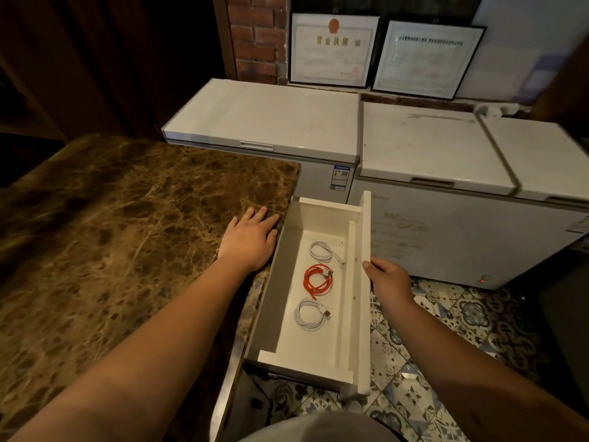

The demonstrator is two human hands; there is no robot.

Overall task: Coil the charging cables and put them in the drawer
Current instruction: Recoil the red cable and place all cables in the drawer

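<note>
A white drawer (364, 282) stands pulled out to the right of the brown marble counter (127, 234). Three coiled cables lie in a row on its floor: a white cable (322, 252) farthest from me, a red cable (317, 280) in the middle, and another white cable (310, 315) nearest me. My left hand (250, 237) rests flat on the counter by its right edge, fingers straight. My right hand (387, 277) grips the drawer's front panel, thumb on the panel's inner face and fingers behind it.
Two white chest freezers (271, 119) (446, 148) stand behind the counter and drawer. Framed certificates (333, 47) lean against a brick wall above them. Patterned floor tiles (446, 346) spread to the right of the drawer.
</note>
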